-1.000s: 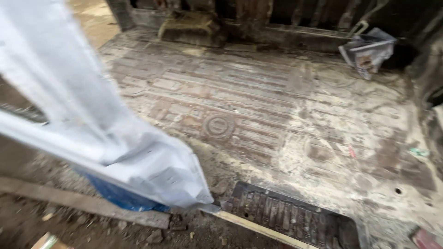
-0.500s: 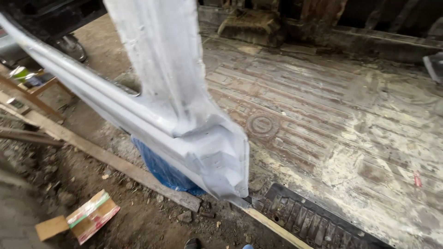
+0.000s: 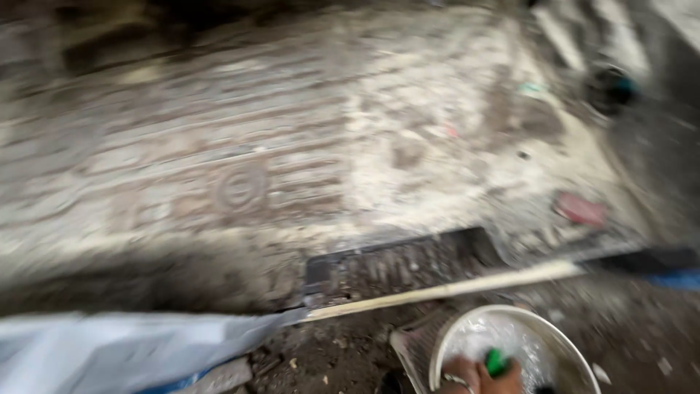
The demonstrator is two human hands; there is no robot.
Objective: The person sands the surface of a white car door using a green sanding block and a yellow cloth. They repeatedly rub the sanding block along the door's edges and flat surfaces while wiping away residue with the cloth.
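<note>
The view is motion-blurred. My right hand [image 3: 474, 376] shows at the bottom edge, inside a round white bucket [image 3: 565, 344] that stands on dirt ground. Its fingers curl around a small green object [image 3: 496, 361]; the blur hides what the object is. My left hand is out of view. Beyond the bucket lie a pale wooden strip [image 3: 452, 289] and a black ribbed grate [image 3: 397, 264].
A dusty, ribbed metal floor [image 3: 292, 146] with a round stamped mark [image 3: 239, 188] fills the upper frame. A white-painted metal panel [image 3: 124, 352] lies at lower left. A reddish scrap [image 3: 580, 210] and a dark round object [image 3: 609, 87] sit at the right.
The view has swung right and down. The white panel slid from the middle to the lower left corner. The bucket and my hand have come into view at the bottom.
</note>
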